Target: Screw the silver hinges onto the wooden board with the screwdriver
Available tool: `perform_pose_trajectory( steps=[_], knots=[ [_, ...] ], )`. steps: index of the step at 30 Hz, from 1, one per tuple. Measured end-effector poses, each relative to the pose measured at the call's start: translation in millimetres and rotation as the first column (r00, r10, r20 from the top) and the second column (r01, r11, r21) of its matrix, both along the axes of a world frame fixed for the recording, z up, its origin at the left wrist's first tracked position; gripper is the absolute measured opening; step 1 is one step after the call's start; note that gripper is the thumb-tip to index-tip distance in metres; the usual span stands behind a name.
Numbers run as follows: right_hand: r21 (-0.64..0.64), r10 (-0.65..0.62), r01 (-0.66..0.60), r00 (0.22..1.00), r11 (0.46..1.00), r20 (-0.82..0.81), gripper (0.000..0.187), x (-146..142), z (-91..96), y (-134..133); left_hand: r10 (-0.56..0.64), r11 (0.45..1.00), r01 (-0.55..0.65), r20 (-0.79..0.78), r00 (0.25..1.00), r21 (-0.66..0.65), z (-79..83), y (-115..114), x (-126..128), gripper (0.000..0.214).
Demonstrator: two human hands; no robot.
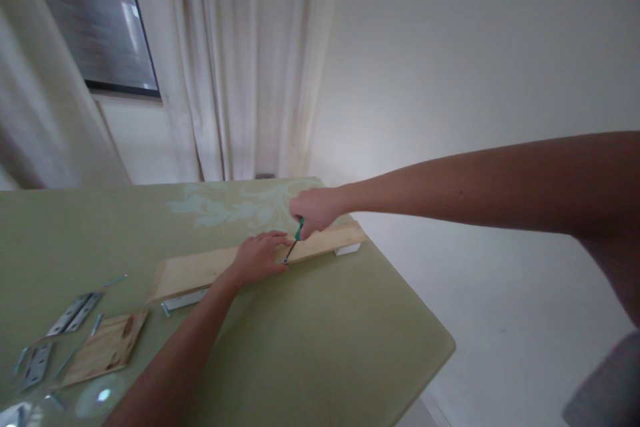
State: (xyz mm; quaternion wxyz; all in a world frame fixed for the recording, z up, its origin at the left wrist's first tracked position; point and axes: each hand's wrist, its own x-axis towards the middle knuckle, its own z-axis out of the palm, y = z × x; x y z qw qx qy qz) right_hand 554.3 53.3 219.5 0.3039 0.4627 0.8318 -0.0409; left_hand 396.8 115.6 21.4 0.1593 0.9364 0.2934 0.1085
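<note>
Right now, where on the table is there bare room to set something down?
The widest bare patch of tabletop lies between the long board, the left forearm and the tabletop's right edge. Another spans from the board back to the far edge, left of the right hand. Crowded: the near left, with metal plates and a small board.

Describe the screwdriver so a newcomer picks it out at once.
On the green table, find the long plank that the left hand lies on. There, the right hand grips the screwdriver, tip down beside the left hand. Its vivid green handle sets it apart from the pale plank and grey metal plates.
</note>
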Motion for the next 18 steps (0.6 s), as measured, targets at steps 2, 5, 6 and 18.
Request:
perform_pose_trajectory(
  steps=[2,5,6,18],
  knots=[
    [-0.022,-0.081,0.081,0.997,0.996,0.010,0.033,3.6,-4.5,0.1,-0.002,1.000,0.002,0.005,1.000,-0.014,0.8,-0.3,-0.1,0.063],
    [-0.001,-0.094,0.094,0.995,0.996,-0.011,0.023,7.2,-2.3,-9.7,0.003,0.999,-0.003,0.010,1.000,-0.032,2.0,-0.7,-0.2,0.062],
    [0.012,-0.064,0.065,0.997,0.998,-0.031,0.015,7.7,0.2,-14.0,0.001,0.999,-0.001,0.008,1.000,-0.032,2.2,-0.8,-0.1,0.061],
    [0.046,-0.172,0.175,0.983,0.983,-0.065,0.024,0.2,-7.4,4.3,-0.021,1.000,0.021,0.027,0.999,-0.012,3.4,-2.2,-0.7,0.063]
  ],
)
